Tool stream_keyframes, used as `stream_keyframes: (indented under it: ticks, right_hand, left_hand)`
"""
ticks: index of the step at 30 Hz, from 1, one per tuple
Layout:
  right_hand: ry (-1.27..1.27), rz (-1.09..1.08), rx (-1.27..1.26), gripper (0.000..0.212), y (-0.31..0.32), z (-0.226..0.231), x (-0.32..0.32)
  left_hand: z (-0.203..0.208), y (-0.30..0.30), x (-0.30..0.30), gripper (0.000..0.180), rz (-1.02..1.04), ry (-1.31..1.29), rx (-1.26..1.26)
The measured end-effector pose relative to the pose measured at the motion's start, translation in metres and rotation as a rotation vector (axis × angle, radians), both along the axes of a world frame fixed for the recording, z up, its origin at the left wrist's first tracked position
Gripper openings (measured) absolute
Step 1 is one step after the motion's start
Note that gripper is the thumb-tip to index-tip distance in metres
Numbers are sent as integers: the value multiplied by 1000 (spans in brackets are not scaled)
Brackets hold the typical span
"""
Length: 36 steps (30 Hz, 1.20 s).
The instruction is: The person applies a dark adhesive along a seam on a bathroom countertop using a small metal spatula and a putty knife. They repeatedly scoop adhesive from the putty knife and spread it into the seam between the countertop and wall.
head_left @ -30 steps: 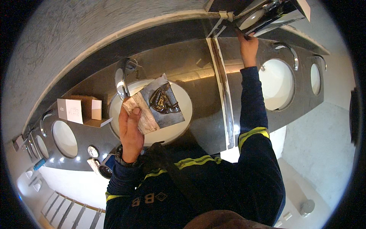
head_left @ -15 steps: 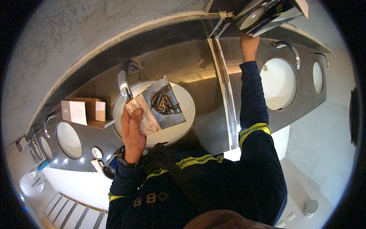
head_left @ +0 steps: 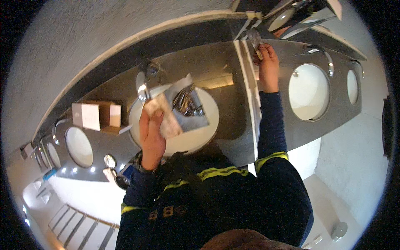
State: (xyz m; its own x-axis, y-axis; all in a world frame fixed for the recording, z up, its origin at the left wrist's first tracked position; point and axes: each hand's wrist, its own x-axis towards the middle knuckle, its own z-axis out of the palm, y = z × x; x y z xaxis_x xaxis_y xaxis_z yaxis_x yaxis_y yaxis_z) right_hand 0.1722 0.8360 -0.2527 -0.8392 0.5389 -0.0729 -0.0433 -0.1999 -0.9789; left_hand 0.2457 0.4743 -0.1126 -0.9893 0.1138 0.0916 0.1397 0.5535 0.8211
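Note:
My left hand (head_left: 152, 139) grips a flat square board (head_left: 168, 121) by its pale wooden edge, thumb on top, above the middle white basin (head_left: 196, 139). A lump of dark, glossy paste (head_left: 187, 102) lies on the board's grey part. Held in my closed right hand (head_left: 269, 68) is a small putty knife (head_left: 254, 39), its blade pointing away from me. That blade is near the far end of a joint (head_left: 246, 75) edged with pale tape, which crosses the dark countertop (head_left: 231, 141). Whether the blade touches the surface, I cannot tell.
A curved chrome faucet (head_left: 142, 85) rises behind the middle basin. On the left stands an open cardboard box (head_left: 87, 116). Another white basin (head_left: 308, 93) is set in the counter at right. A shiny mirror-like panel (head_left: 298, 18) juts out at the upper right.
My right hand has come back from beside the shiny panel toward me and left, bringing the putty knife into sight. The view has shifted slightly; my left hand still holds the board.

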Motion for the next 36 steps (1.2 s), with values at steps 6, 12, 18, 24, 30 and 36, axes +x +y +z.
stream_keyframes:
  ticks: [6,12,18,24,30,36]
  right_hand:
    - [-162,653,223,13,-35,103,44]
    - [-135,778,659,15,-57,177,50]
    - [-156,804,657,17,-71,176,51]
    - [-176,541,438,14,-32,115,52]
    - [-19,-12,-79,10,7,40,5]
    - [201,-139,109,9,15,7,-29]
  left_hand:
    - [-4,-6,-12,47,12,-107,36]
    - [17,20,-17,33,44,-210,280]
    - [20,30,-10,32,52,-263,480]
    - [12,8,-11,41,39,-85,-116]
    - [-3,1,-9,37,27,15,-10]
    - [0,-4,-3,47,137,-281,296]
